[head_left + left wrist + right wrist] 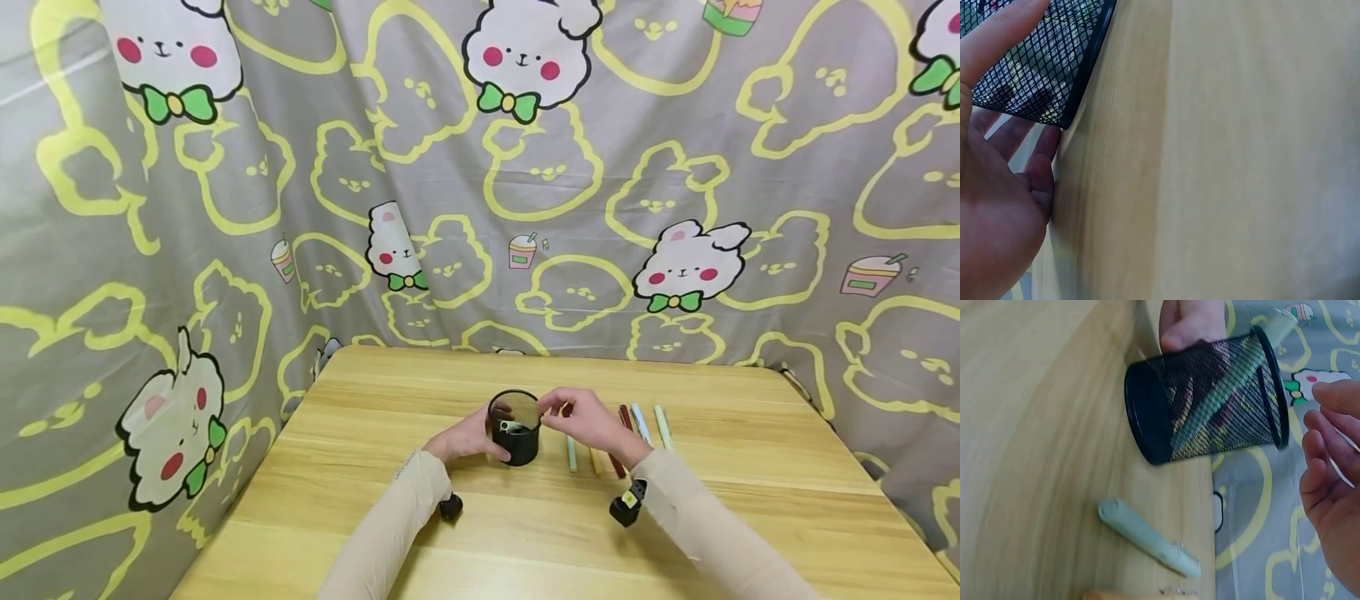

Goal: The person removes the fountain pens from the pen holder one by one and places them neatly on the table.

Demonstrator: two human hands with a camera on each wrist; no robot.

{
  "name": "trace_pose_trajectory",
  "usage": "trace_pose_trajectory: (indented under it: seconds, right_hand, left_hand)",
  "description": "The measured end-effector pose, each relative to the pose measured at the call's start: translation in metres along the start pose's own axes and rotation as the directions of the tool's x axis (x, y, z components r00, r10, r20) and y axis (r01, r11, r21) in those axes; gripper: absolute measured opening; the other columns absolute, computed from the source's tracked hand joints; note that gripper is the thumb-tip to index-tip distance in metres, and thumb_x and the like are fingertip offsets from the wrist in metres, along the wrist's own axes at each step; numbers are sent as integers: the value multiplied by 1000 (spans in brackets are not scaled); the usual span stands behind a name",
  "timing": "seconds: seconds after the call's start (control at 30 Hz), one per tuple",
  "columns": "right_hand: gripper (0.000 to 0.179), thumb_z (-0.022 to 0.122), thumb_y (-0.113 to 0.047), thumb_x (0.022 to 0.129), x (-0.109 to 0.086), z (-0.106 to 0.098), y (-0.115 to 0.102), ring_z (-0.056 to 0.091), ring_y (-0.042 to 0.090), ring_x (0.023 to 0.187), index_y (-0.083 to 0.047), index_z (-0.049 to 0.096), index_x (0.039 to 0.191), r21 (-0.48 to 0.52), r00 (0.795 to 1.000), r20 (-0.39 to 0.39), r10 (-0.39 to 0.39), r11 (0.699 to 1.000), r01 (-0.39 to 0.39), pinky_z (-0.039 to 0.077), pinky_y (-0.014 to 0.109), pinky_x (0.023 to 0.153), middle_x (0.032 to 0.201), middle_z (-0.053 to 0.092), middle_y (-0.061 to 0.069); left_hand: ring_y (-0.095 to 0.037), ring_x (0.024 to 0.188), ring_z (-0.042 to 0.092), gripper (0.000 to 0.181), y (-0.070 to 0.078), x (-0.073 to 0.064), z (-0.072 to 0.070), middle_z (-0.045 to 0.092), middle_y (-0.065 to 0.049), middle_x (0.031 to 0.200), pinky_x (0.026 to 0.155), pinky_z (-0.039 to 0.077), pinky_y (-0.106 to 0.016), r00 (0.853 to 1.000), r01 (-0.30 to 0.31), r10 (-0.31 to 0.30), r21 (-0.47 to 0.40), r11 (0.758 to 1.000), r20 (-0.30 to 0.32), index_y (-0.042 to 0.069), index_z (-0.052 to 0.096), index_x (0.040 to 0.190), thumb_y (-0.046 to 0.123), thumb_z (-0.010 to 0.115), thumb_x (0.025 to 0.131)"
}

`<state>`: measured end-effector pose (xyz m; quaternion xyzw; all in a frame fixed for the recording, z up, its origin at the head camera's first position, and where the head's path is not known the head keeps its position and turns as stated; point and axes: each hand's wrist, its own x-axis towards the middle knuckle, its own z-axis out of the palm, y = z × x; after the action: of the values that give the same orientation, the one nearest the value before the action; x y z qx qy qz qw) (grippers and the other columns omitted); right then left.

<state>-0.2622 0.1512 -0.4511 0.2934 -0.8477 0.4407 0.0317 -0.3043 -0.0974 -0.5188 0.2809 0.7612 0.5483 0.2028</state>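
A black mesh pen cup (pixel 516 446) stands on the wooden table, its round opening facing up. My left hand (pixel 468 435) grips it from the left, with thumb and fingers on either side of the mesh (pixel 1063 53). A pale green pen (pixel 1282 330) leans inside the cup, one end sticking out past the rim. My right hand (pixel 581 418) is just right of the rim; in the right wrist view its fingers (pixel 1315 440) are loosely bent, apart from the pen, and hold nothing.
Right of the cup, several pens lie on the table (pixel 517 533): a light green one (pixel 572 454), a yellow-orange one (pixel 596 462), a dark red one (pixel 617 467), a light blue one (pixel 640 422) and a pale green one (pixel 663 427). A patterned curtain (pixel 450 175) hangs behind and at the left.
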Motion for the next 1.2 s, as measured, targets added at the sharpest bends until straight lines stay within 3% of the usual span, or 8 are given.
trace_pose_trajectory:
  seconds: [0.17, 0.33, 0.53, 0.83, 0.97, 1.13, 1.2]
  right_hand:
    - [17, 71, -10, 85, 5, 11, -2, 58, 11, 79, -11, 70, 103, -2, 996, 46, -73, 997, 73, 48, 28, 66, 92, 67, 7]
    - [23, 72, -14, 84, 10, 16, -5, 56, 11, 77, -9, 71, 106, 5, 995, 84, -58, 998, 58, 48, 27, 65, 89, 66, 2]
    - [26, 72, -14, 85, 13, 19, -5, 56, 12, 77, -5, 70, 109, -19, 990, 105, -93, 995, 96, 47, 27, 62, 94, 67, 9]
    - [25, 72, -19, 85, 16, 24, -11, 58, 24, 92, -12, 72, 109, -87, 985, 132, -111, 989, 123, 49, 34, 72, 104, 67, -2]
    - [26, 72, -20, 85, 16, 24, -12, 57, 24, 96, -12, 71, 110, -113, 981, 152, -119, 984, 137, 49, 36, 75, 106, 67, -2]
    - [27, 73, -20, 84, 15, 24, -13, 57, 22, 98, -14, 71, 110, -129, 978, 155, -136, 979, 156, 48, 35, 78, 107, 66, -4]
    - [27, 73, -20, 84, 15, 24, -12, 57, 22, 97, -13, 71, 110, -130, 975, 157, -156, 975, 177, 48, 37, 78, 107, 67, -3]
  left_hand:
    - [-26, 124, 43, 85, 2, -1, 2, 44, -15, 134, 103, 33, -42, 1000, 5, -5, 23, 1000, -18, -1, 33, 137, 0, 83, 67]
    - [-25, 121, 45, 82, 1, -1, 3, 47, -12, 131, 102, 34, -40, 999, -11, 13, 54, 998, -34, 0, 37, 135, 1, 83, 67]
    - [-24, 121, 44, 81, -1, -2, 1, 47, -9, 130, 102, 34, -39, 999, 7, -5, 57, 998, -42, 4, 38, 135, 2, 83, 68]
    - [-19, 113, 48, 73, -2, 0, 2, 48, -5, 125, 99, 36, -37, 999, -30, 32, 58, 998, -32, 8, 43, 129, 0, 83, 68]
    - [-18, 111, 48, 74, 3, -1, 2, 48, -5, 125, 98, 36, -36, 999, -37, 40, 75, 997, -32, 6, 42, 130, -2, 82, 68]
    - [-18, 109, 50, 70, 19, -8, 2, 51, -7, 121, 96, 38, -35, 998, -56, 58, 73, 996, -18, 0, 43, 127, -5, 80, 68]
    - [-18, 109, 50, 70, 18, -8, 2, 52, -7, 121, 96, 38, -36, 999, -50, 52, 79, 996, -17, 1, 43, 128, -4, 81, 68]
